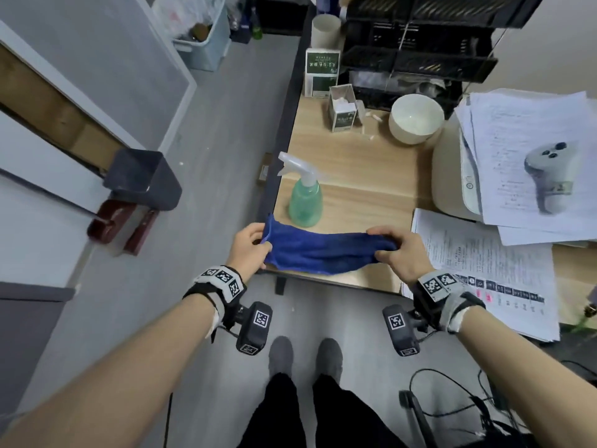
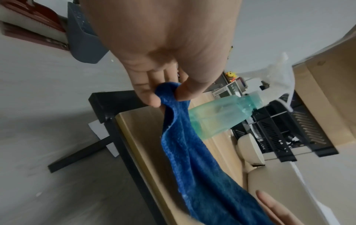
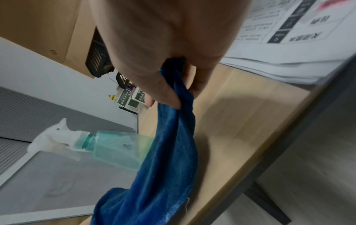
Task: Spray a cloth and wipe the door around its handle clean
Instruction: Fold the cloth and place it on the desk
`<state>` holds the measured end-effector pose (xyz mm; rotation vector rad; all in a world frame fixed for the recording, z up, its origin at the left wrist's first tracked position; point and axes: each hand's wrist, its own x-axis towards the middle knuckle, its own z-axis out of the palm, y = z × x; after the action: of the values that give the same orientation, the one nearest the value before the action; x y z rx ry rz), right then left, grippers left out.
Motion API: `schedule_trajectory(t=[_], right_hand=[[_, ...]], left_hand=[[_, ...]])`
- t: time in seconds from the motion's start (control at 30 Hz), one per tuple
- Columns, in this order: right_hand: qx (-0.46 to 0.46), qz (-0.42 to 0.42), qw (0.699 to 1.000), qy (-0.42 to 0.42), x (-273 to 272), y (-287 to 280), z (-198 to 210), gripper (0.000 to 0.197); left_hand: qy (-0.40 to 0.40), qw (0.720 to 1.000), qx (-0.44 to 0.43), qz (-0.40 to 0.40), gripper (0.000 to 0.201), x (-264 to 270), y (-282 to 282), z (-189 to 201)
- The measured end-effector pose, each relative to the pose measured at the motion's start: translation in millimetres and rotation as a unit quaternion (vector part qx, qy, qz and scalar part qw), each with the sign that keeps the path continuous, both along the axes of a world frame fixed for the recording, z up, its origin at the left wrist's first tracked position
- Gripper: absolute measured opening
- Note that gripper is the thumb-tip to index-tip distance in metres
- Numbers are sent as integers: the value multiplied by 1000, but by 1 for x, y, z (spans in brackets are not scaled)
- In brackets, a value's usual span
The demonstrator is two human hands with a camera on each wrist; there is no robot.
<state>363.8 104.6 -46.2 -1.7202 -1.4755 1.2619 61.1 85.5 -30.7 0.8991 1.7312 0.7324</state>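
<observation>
A light wooden desk [image 1: 365, 176] with a dark frame stands on a pale grey floor [image 1: 219, 130]. At its back sit stacked black trays [image 1: 416, 43], with a cream bowl [image 1: 416, 119] and loose papers [image 1: 529, 156] nearby. To the left, a grey wall panel [image 1: 106, 59] rises behind a dark bin [image 1: 142, 179]. Even, soft light fills the room.
</observation>
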Motion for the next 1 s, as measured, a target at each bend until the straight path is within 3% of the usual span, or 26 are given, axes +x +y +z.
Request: schedule_trajectory(t=[0.13,0.27,0.43,0.57,0.7,0.83,1.0], right_hand=[[-21,-12,999,-46,4,1,-34,56],[-41,-54,997,-23,0,-1,-48,54],[0,-61,997,-37,-5,4,-53,43],[46,-68,997,-6,-10,10,-47,41],[85,-49,995,-36,-15,12,-54,44],[98,15,988,-116,-18,4,-66,38],[107,14,987,-122,-19,1,-66,36]], left_hand=[[10,999,-34,18,36,5,-6,-21],[41,996,-48,55,12,8,-4,-32],[128,990,-40,38,1,10,8,-42],[160,985,6,63,11,0,10,-47],[171,982,53,66,8,-15,5,-47],[179,983,12,41,10,-21,0,-55],[143,989,-18,30,8,-22,-3,-64]])
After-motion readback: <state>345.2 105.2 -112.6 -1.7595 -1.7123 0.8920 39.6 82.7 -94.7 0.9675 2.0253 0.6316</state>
